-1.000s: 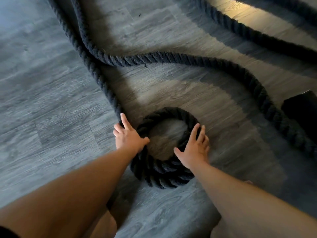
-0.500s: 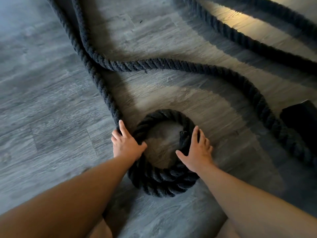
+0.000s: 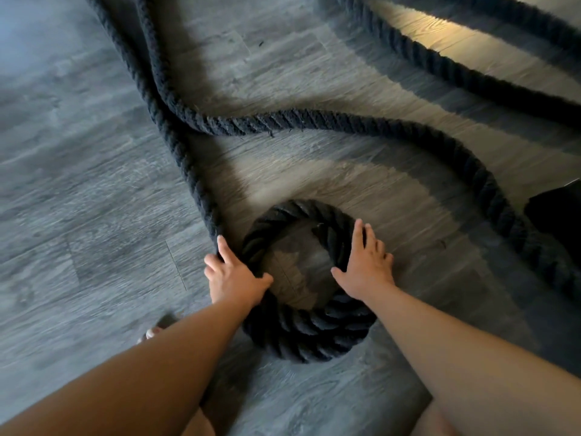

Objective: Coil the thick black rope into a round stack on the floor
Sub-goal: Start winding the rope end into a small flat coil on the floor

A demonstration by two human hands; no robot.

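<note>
The thick black rope lies on the floor, with 1 small ring formed. My left grip and right grip press flat on its 2 sides, clamping nothing. It seems heavy, stiff and rough, so I would take the loose run beside the ring.

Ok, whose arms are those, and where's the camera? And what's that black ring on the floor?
No machine here: those are a person's own arms. The camera sits on their head and looks down, so you see what they see. The black ring is thick rope wound into a small coil on the grey wooden floor. The left hand presses on its left side, where the rope runs in; the right hand lies flat on its right side. The rest of the rope snakes away across the floor. Toes peek out by the left arm. Something dark at the right edge is too cut off to name.
</note>
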